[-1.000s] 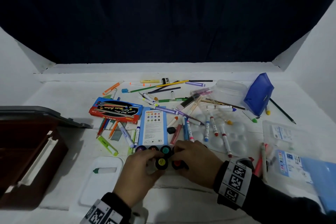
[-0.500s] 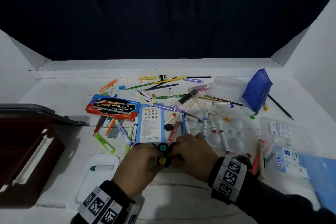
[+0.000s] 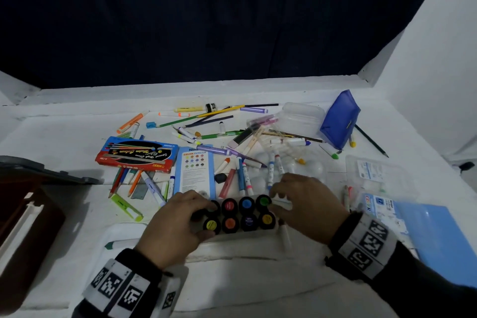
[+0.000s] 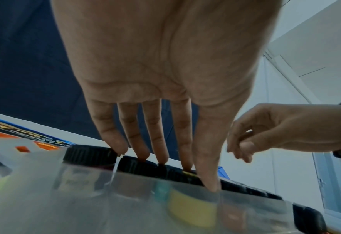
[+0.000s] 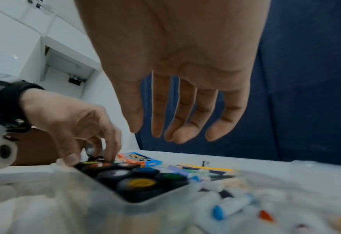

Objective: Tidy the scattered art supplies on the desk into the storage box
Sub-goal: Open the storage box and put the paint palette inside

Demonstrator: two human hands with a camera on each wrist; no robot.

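Our left hand [image 3: 175, 224] presses straight fingertips [image 4: 143, 156] onto the black-capped paint pots in their clear plastic tray [image 3: 238, 233] near the desk's front edge; our right hand [image 3: 307, 204] hovers relaxed, holding nothing.

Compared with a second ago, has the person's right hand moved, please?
Yes. The right hand has shifted rightward, away from the colour pencil card, uncovering more of the paint pots.

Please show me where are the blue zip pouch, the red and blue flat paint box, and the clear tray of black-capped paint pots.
Blue zip pouch [image 3: 338, 119], head view, middle of its front face.
Red and blue flat paint box [image 3: 138, 153], head view, centre of its printed lid.
Clear tray of black-capped paint pots [image 3: 247, 233], head view, near rim.
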